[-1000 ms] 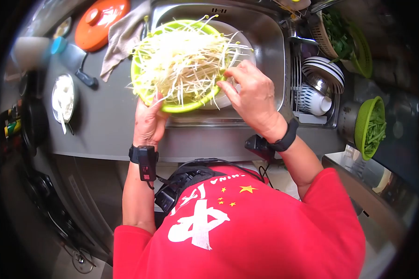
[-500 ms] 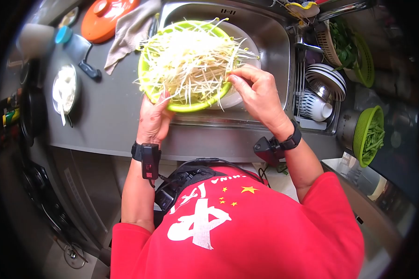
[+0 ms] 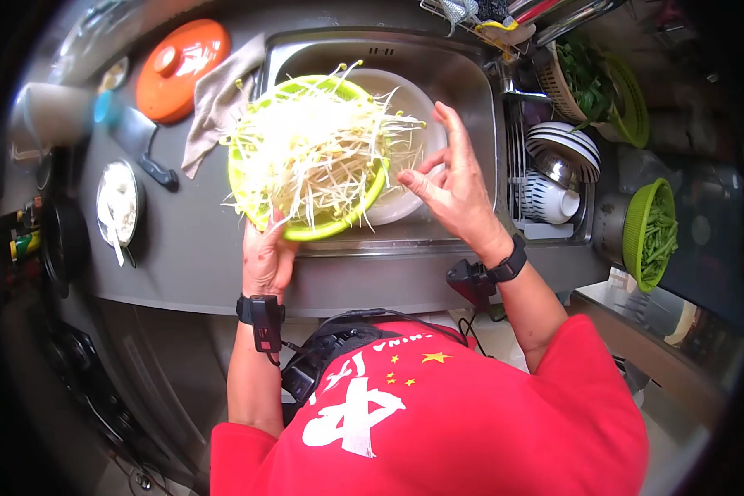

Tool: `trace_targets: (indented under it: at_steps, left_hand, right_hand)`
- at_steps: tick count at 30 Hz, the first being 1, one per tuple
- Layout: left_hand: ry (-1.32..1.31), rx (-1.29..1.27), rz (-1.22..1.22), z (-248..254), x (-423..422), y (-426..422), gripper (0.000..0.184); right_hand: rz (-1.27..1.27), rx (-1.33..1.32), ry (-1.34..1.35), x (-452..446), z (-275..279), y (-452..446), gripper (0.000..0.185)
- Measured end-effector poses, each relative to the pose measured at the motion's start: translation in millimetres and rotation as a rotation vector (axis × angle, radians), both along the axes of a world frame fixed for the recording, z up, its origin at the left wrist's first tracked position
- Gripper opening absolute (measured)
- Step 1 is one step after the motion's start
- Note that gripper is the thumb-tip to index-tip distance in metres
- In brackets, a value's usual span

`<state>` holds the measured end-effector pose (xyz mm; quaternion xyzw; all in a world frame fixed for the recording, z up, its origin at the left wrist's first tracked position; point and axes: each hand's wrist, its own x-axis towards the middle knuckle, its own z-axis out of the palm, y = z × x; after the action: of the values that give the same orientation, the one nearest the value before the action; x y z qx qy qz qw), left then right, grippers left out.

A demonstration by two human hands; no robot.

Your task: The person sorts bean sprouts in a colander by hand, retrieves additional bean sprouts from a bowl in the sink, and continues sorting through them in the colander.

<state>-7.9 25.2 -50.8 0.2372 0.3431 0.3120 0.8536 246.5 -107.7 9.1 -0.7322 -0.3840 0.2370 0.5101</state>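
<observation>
A lime-green basket (image 3: 349,225) heaped with bean sprouts (image 3: 326,165) is held up over the sink's left side. My left hand (image 3: 264,258) grips its near rim, thumb on top and fingers underneath. To the right of the basket, my right hand (image 3: 455,178) is off the rim, its fingers apart and nothing in them. Below and behind the basket, a white basin (image 3: 426,112) sits in the steel sink (image 3: 471,91), partly covered by the basket and sprouts.
On the left counter lie a cleaver (image 3: 136,132), an orange lid (image 3: 182,70), a grey cloth (image 3: 215,116) and a dish of white food (image 3: 117,202). Right of the sink are stacked bowls (image 3: 564,149), a basket of leafy greens (image 3: 558,78) and a green basket of beans (image 3: 657,236).
My right hand has let go of the basket's right rim and opened. The basket, in my left hand, has shifted slightly left relative to the sink. The whole view has tilted a little.
</observation>
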Motion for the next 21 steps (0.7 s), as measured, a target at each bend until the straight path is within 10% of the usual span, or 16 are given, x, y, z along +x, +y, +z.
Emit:
trace_targets:
  at_steps: [5, 13, 21]
  left_hand:
    - [0.014, 0.048, 0.027, 3, 2, -3, 0.049]
    - [0.024, 0.123, 0.009, 6, 9, -4, 0.056]
    - [0.021, 0.116, -0.066, 8, 10, -5, 0.07]
  right_hand:
    - [0.031, 0.107, 0.469, -7, -24, 15, 0.081]
    - [0.05, 0.15, -0.492, -11, -1, 33, 0.041]
    - [0.242, 0.049, -0.568, -28, 19, 29, 0.044]
